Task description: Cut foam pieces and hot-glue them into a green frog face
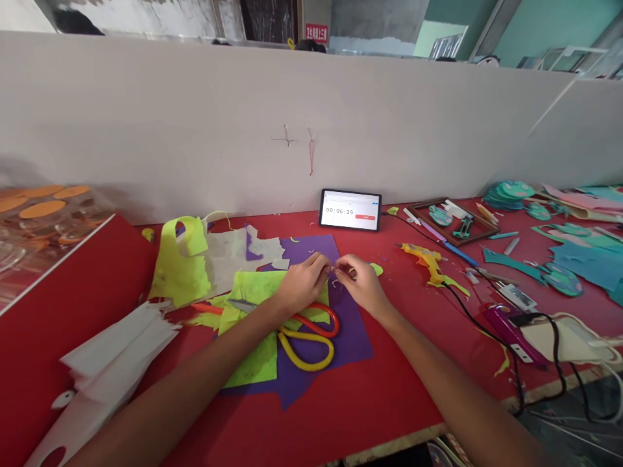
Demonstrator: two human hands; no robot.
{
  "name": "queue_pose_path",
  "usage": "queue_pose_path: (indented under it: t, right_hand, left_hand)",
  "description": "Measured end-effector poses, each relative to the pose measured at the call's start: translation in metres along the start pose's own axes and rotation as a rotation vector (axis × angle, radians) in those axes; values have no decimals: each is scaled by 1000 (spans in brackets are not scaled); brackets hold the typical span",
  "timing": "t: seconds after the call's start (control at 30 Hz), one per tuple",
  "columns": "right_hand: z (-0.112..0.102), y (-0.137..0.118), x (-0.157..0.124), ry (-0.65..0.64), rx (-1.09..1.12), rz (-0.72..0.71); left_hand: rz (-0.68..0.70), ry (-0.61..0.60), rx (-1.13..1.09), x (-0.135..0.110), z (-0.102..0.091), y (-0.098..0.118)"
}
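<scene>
My left hand (304, 280) and my right hand (359, 283) meet fingertip to fingertip above the purple felt sheet (348, 331). Both are pinched closed around something small and pale that I cannot make out. Yellow-green felt (260, 363) lies on the purple sheet, under my left forearm. Scissors with one red and one yellow handle loop (306, 363) rest on the felt, partly hidden by that forearm. A small yellow-green felt piece (376, 268) sits just behind my right hand.
A tablet (350, 209) showing a timer leans on the white partition (195, 130). To the right lie a yellow glue gun (426, 259), a wooden frame (452, 220), teal felt cut-outs (562, 277) and a magenta power box with cords (516, 334). White sheets (121, 357) and clear orange-topped containers (43, 211) are at left.
</scene>
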State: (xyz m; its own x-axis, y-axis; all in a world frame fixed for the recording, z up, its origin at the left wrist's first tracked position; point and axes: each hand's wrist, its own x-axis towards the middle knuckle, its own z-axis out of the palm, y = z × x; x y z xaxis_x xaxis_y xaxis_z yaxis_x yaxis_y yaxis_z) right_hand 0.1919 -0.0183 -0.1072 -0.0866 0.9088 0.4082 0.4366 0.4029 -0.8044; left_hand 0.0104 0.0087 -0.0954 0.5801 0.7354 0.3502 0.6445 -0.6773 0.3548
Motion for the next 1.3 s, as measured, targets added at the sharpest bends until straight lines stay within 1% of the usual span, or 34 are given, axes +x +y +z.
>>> queue_pose_path:
  t: [0.1,0.2,0.27,0.33,0.43,0.6,0.87,0.97,1.03,1.1,1.13,1.17,1.2,1.3]
  right_hand:
    - [-15,7,6,36,-25,7]
    - [-38,26,13,95,-167,-26]
    - [-55,41,16,52,-253,-36]
    - [-66,53,18,16,-260,-9]
    - [-71,61,17,-39,-227,20]
    - [-65,65,15,-131,-225,-15]
    - [-65,70,16,-174,-313,-4]
    - [-66,64,16,-138,-299,-30]
    - [-65,54,15,-70,-294,-51]
    - [-58,40,13,6,-278,-60]
    - [-53,32,10,14,-277,-67]
    - [-46,23,8,0,-294,-84]
    - [-38,14,4,-48,-320,-124]
    - [-11,-11,-8,-277,-444,-326]
  left_hand:
    - [-42,45,-91,1,0,-2]
    - [-87,81,-165,3,2,-7]
    - [-98,91,-206,4,4,-10]
    - [-102,101,-236,5,5,-13]
    - [-89,113,-257,5,6,-15]
    - [-69,108,-255,5,8,-16]
    - [-60,90,-247,4,8,-15]
    - [-57,91,-244,4,8,-15]
    - [-58,96,-246,4,7,-15]
    - [-60,103,-253,3,7,-15]
    - [-60,109,-258,4,7,-15]
    - [-60,114,-266,4,7,-15]
    - [-64,122,-275,4,8,-15]
    - [-104,145,-310,5,9,-17]
